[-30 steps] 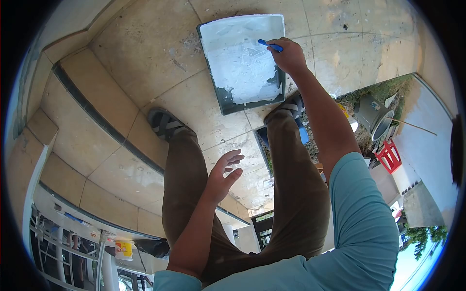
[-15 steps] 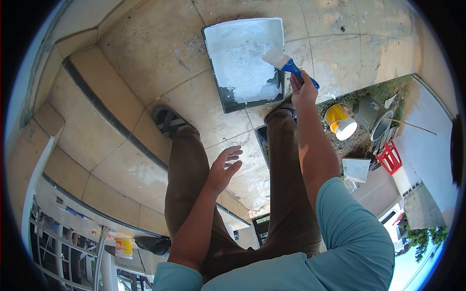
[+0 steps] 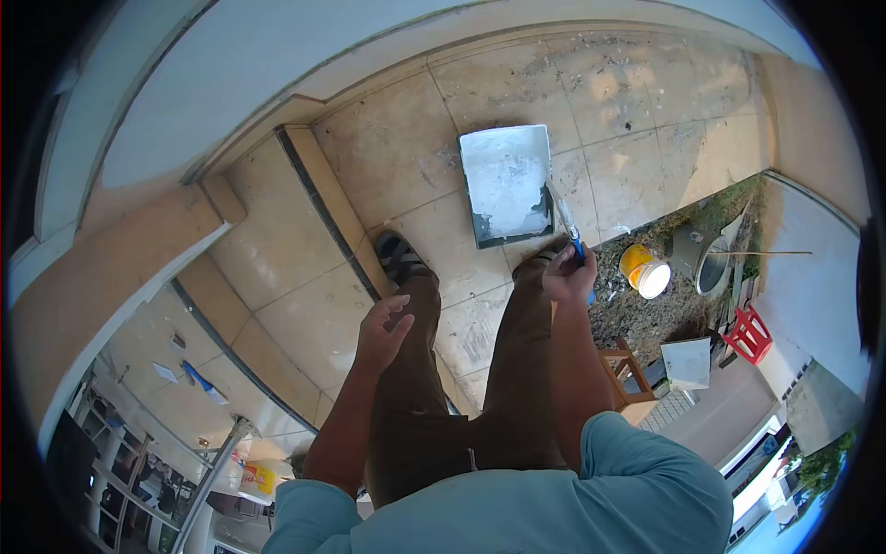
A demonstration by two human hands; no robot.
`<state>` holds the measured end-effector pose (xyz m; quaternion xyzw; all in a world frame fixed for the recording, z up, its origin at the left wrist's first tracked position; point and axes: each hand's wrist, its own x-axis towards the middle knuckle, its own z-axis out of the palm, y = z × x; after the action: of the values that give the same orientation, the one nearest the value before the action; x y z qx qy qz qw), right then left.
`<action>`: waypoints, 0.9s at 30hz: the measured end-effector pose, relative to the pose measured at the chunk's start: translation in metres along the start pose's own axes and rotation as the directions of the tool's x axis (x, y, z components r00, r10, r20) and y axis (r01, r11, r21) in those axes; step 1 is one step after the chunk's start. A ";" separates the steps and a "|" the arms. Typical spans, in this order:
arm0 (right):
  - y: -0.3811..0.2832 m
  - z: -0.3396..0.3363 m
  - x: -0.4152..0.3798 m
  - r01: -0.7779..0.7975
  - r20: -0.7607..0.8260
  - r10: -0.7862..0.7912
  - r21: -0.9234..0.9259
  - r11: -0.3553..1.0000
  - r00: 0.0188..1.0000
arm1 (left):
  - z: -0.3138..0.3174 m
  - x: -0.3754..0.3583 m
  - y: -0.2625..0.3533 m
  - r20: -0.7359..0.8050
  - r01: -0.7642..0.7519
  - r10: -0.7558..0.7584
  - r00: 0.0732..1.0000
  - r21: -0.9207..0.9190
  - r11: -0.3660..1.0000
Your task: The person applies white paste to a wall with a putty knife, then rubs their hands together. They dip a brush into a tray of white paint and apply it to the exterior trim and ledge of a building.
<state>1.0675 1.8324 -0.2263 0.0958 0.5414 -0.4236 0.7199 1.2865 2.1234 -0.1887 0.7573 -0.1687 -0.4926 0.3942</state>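
Paintbrush (image 3: 568, 224) gripped in my right hand (image 3: 569, 275) has swung, I see remotely, from over the far paint tray (image 3: 482, 231) to its right edge, suggesting dipping is done; my left hand (image 3: 378, 336) hovers open.

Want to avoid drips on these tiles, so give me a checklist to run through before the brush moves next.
1. Brush gripped in right hand: ok.
2. White paint available in tray: ok.
3. Left hand free: ok, nothing held.
4. Floor tiles free of white marks: not ok, some show beside the tray.
5. Right sandal clear of the tray: cannot tell, it is close.
6. Bristles free of excess: cannot tell.
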 end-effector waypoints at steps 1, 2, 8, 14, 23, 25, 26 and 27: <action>0.015 0.013 -0.017 -0.019 0.002 0.019 0.034 0.999 1.000 | -0.019 -0.009 -0.002 -0.034 -0.005 0.005 0.999 0.021 1.000; 0.025 0.023 -0.036 -0.058 0.041 0.056 0.067 0.996 0.998 | -0.039 -0.020 -0.005 -0.080 0.043 -0.039 0.996 0.046 0.998; 0.041 0.039 -0.084 -0.388 0.499 0.260 0.169 0.906 0.827 | -0.083 -0.073 -0.011 -0.225 0.139 -0.093 0.970 0.199 0.970; 0.027 0.039 -0.119 -0.524 0.615 0.335 0.152 0.838 0.714 | -0.044 -0.121 0.014 -0.197 0.055 0.008 0.980 0.311 0.949; 0.048 0.028 -0.142 -0.525 0.659 0.398 -0.006 0.851 0.638 | -0.061 -0.190 0.107 -0.420 -0.194 0.266 0.868 0.205 0.959; 0.065 0.039 -0.149 -0.475 0.658 0.401 -0.074 0.877 0.637 | -0.071 -0.206 0.134 -0.421 -0.254 0.323 0.848 0.212 0.944; 0.076 0.046 -0.155 -0.453 0.656 0.385 -0.074 0.889 0.649 | -0.077 -0.212 0.142 -0.400 -0.316 0.399 0.825 0.258 0.913; 0.090 0.050 -0.160 -0.467 0.658 0.390 -0.066 0.882 0.644 | -0.085 -0.217 0.146 -0.370 -0.379 0.474 0.799 0.301 0.875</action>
<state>1.1579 1.9391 -0.0974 0.1064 0.1929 -0.2762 0.9355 1.2807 2.2078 0.0730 0.8270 -0.2952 -0.1890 0.4396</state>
